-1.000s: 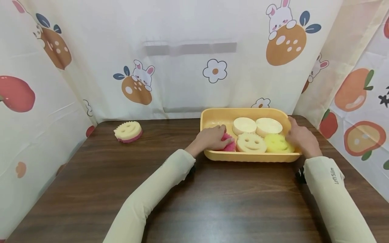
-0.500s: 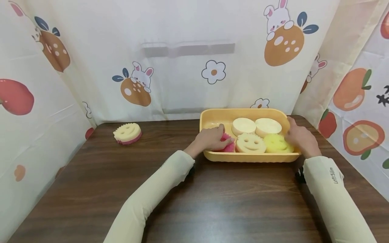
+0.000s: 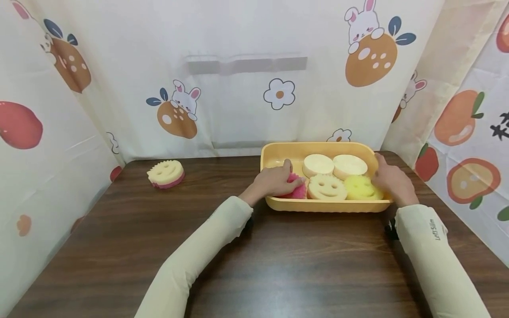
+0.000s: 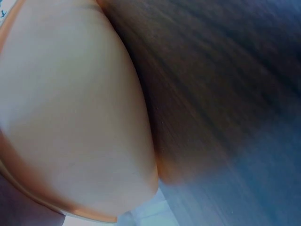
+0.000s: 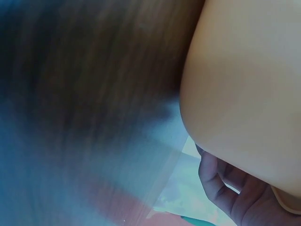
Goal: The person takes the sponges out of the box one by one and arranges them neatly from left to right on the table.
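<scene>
In the head view a yellow tray (image 3: 334,206) holds several round sponges. My left hand (image 3: 267,182) reaches over its left front corner. The thumb lies across a pink sponge (image 3: 299,192), which the hand grips; most of the other fingers are hidden. My right hand (image 3: 395,182) holds the tray's right rim, and the right wrist view shows its bent fingers (image 5: 225,186) by the tray wall. Beside the pink sponge sit a cream smiley sponge (image 3: 328,188) and a yellow smiley sponge (image 3: 362,188). Two plain cream sponges (image 3: 318,165) lie behind them.
A cream-and-pink smiley sponge (image 3: 166,173) lies at the far left of the dark wooden table (image 3: 222,269). Behind the tray hangs a printed curtain (image 3: 234,101), with more printed cloth on both sides. The left wrist view shows mostly the tray's outer wall (image 4: 80,108).
My left thumb has lifted slightly and the forefinger has straightened a little, showing more of the pink sponge. The right hand and tray stay in place.
</scene>
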`<action>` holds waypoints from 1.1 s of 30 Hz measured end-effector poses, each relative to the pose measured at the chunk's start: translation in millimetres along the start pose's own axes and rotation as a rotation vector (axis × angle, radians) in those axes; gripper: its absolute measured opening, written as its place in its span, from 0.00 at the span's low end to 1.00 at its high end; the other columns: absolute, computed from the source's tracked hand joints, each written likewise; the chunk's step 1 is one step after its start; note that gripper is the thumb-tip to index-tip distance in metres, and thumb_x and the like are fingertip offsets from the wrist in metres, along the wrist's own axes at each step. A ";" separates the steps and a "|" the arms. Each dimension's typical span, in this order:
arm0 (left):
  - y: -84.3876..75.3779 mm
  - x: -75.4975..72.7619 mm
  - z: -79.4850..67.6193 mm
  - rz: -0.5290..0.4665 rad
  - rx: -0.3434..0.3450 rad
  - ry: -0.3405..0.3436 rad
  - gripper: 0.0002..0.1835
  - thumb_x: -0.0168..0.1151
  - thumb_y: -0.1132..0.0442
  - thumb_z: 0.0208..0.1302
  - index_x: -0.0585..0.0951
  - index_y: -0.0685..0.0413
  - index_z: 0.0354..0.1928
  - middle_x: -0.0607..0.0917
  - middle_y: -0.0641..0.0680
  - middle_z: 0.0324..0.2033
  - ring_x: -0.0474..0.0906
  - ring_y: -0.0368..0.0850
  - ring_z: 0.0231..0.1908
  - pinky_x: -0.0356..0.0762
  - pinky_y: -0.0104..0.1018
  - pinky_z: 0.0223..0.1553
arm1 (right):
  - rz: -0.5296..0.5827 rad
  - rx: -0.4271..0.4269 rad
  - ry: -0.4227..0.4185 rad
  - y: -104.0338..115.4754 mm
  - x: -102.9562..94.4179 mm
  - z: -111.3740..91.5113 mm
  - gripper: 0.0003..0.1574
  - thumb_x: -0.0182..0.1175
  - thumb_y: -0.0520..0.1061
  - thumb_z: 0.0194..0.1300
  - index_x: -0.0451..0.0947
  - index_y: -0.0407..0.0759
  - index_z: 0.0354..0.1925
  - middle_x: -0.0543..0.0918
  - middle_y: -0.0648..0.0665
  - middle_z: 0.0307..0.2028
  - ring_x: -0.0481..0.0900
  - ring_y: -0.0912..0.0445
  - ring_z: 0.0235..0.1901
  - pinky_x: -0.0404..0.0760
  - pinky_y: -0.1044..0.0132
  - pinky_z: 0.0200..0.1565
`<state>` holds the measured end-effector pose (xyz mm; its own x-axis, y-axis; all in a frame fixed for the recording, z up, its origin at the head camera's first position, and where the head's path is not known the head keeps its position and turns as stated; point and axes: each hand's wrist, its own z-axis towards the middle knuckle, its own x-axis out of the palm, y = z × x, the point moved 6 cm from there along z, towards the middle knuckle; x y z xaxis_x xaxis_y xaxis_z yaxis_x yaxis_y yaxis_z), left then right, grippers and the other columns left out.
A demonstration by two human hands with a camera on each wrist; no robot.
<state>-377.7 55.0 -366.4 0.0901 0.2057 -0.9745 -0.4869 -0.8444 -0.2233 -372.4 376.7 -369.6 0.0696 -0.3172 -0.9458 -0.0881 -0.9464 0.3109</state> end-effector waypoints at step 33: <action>-0.3 -8.4 -0.3 -0.176 0.122 -0.037 0.18 0.49 0.40 0.72 0.74 0.46 0.44 0.71 0.47 0.23 0.67 0.40 0.25 0.64 0.32 0.26 | 0.009 -0.001 0.019 0.0 -0.7 -0.8 0.49 0.43 0.46 0.70 0.29 0.39 0.78 0.71 0.19 0.55 0.75 0.34 0.44 0.74 0.41 0.38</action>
<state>-378.0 53.4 -358.1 0.1516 0.3645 -0.9188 -0.5685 -0.7283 -0.3827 -371.6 376.8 -368.8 0.0877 -0.3271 -0.9409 -0.0882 -0.9434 0.3198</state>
